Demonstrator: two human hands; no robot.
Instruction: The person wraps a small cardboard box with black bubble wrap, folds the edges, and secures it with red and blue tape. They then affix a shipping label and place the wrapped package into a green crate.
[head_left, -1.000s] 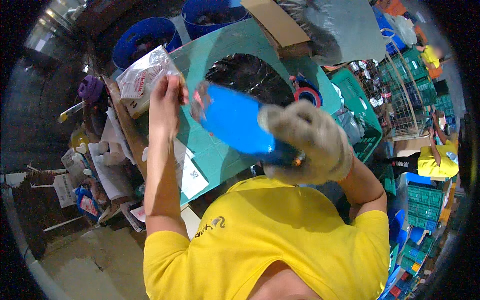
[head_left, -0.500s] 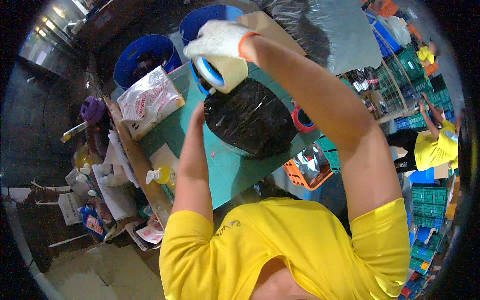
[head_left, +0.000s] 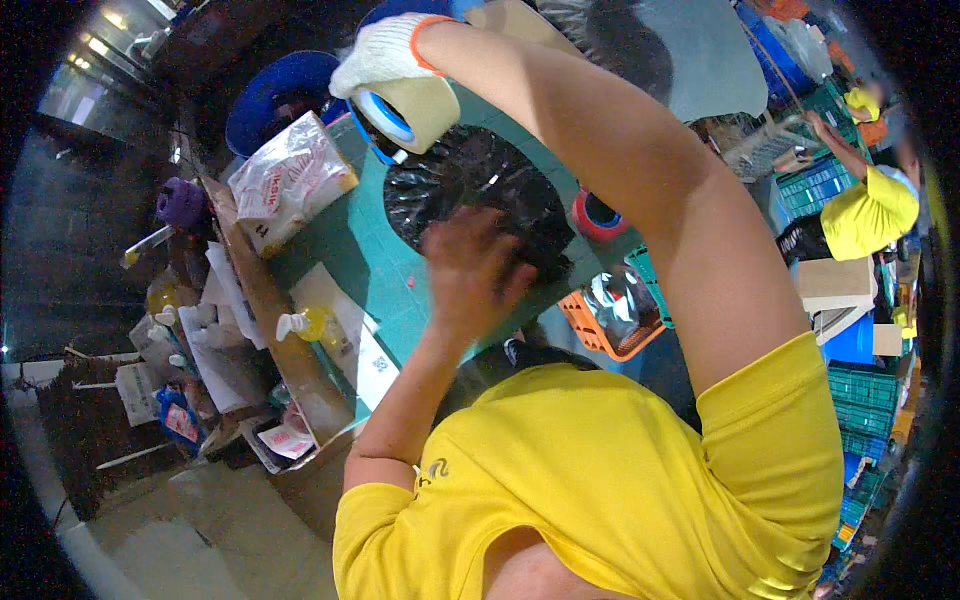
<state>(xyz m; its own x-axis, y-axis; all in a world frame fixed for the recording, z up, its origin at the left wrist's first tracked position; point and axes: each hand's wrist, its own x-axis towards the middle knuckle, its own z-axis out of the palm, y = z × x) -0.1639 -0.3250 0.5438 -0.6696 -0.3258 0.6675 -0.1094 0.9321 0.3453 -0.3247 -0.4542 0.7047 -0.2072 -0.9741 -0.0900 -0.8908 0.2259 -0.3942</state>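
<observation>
A round bundle wrapped in shiny black plastic [head_left: 530, 195] lies on the green tabletop [head_left: 335, 235]. Against its near side is my bare left hand [head_left: 468, 262], blurred by motion but with its fingers spread. My right hand [head_left: 385, 50], in a white knit glove with an orange cuff, is closed on a tape dispenser. The tape dispenser [head_left: 382, 118] has a blue frame and carries a wide roll of tan tape. It is held above the far left edge of the bundle. The glove hides its handle.
A plastic-wrapped white pack [head_left: 290, 185] and a yellow pump bottle [head_left: 318, 323] stand along the table's left side. A red tape roll [head_left: 600, 213] sits right of the bundle. Below it is an orange basket [head_left: 612, 325]. Co-workers in yellow [head_left: 868, 213] are at the far right.
My left hand has come from behind the bundle's left side to its near side. My right hand has moved the tape dispenser up and to the left.
</observation>
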